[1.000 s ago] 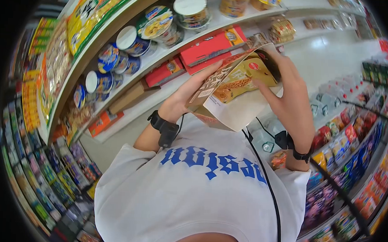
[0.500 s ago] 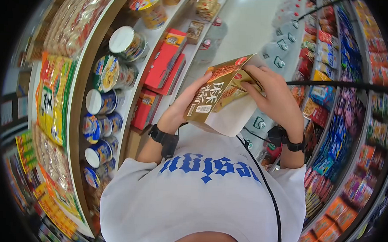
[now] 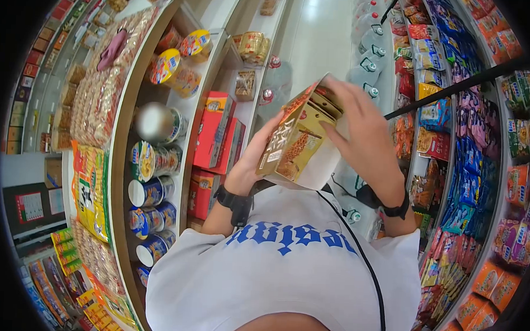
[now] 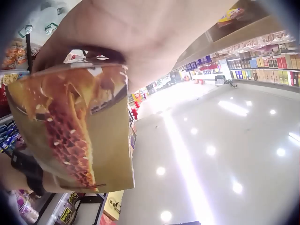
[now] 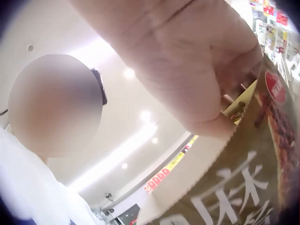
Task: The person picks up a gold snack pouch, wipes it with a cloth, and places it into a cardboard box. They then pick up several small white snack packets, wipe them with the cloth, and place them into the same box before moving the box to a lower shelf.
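Observation:
My left hand [image 3: 257,150] grips a gold cardboard display box [image 3: 277,148] from its left side, with the open side turned toward my right hand. Pictured on the box [image 4: 110,150] in the left wrist view is a sesame-dotted brown snack. Inside stand several gold snack packets [image 3: 301,149], their top edges showing one behind another. My right hand [image 3: 363,143] reaches over the opening, thumb on the front of the packets and blurred fingers bent over their tops. The right wrist view shows that hand [image 5: 187,70] close above the box; its fingertips are partly hidden.
Shelves with cup noodles [image 3: 153,160], red boxes [image 3: 213,128] and bagged noodles [image 3: 92,187] stand on my left. Large water bottles [image 3: 367,69] line the aisle floor [image 3: 315,26]. Hanging snack bags [image 3: 473,145] fill the rack at right. A black cable [image 3: 356,246] crosses my shirt.
The head view has swung round, so the aisle now runs straight ahead. My right fingers have shifted over the packets, whose top edges show more separately. The left hand still holds the box.

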### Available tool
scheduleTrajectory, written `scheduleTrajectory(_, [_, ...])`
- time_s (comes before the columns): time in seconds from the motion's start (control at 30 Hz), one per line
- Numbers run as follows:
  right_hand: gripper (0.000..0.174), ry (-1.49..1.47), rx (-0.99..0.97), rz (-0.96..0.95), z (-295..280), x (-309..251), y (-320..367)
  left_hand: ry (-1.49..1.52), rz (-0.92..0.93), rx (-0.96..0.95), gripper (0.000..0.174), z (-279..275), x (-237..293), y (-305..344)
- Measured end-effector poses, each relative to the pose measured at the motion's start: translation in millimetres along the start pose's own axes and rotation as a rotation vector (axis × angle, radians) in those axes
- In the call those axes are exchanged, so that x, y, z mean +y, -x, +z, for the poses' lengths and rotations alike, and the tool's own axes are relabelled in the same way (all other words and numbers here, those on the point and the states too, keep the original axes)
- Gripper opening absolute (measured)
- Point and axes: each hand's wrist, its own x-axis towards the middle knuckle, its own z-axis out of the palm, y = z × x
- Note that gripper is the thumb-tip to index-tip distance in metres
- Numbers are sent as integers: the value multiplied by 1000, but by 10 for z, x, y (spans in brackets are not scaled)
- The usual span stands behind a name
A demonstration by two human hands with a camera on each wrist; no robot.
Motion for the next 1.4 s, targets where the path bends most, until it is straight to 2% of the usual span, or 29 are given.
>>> scheduleTrajectory(0.1, [48, 94, 135, -11, -306, 436, 126, -14, 4, 34, 46, 295, -66, -303])
scheduleTrajectory(0.2, [52, -143, -79, 22, -481, 816, 312, -12, -57, -5, 44, 250, -239, -695])
scheduleTrajectory(0.23, [51, -109, -119, 101, -502, 920, 371, -16, -79, -42, 43, 326, -247, -838])
scheduleTrajectory(0.3, [50, -6, -144, 217, -482, 1141, 373, -208, -46, 61, 43, 667, -325, -937])
scheduleTrajectory(0.33, [49, -38, -105, 217, -496, 1260, 363, -239, -92, 35, 45, 674, -368, -1059])
scheduleTrajectory(0.37, [47, -38, -127, 270, -511, 1371, 366, -277, -67, 102, 45, 851, -418, -1134])
scheduleTrajectory(0.53, [37, -83, -79, 364, -581, 1863, 399, -219, -206, -50, 41, 936, -479, -1601])
scheduleTrajectory(0.57, [32, -50, -28, 323, -585, 1937, 419, -222, -193, -22, 42, 989, -489, -1679])
scheduleTrajectory(0.67, [26, -115, -34, 388, -710, 2021, 341, -252, -193, 27, 45, 1093, -489, -1899])
scheduleTrajectory(0.77, [21, -127, -62, 466, -724, 2162, 248, -321, -254, -10, 46, 1135, -348, -2102])
scheduleTrajectory(0.87, [17, -154, 19, 535, -696, 2334, 100, -339, -294, -43, 48, 1199, -209, -2330])
scheduleTrajectory(0.97, [14, -1, 23, 592, -652, 2434, -145, -326, -299, -91, 48, 1185, -82, -2658])
scheduleTrajectory(1.07, [17, 111, 45, 604, -550, 2611, -459, -288, -364, -145, 47, 1156, 207, -3019])
scheduleTrajectory(1.17, [19, 98, 56, 642, -460, 2789, -942, -273, -373, -189, 47, 1113, 627, -3373])
scheduleTrajectory(1.27, [22, 114, 156, 526, -255, 2906, -1581, -196, -324, -236, 47, 1078, 1097, -3756])
scheduleTrajectory(1.4, [30, 248, 390, 324, -93, 3018, -2390, -94, -206, -233, 49, 808, 1693, -4324])
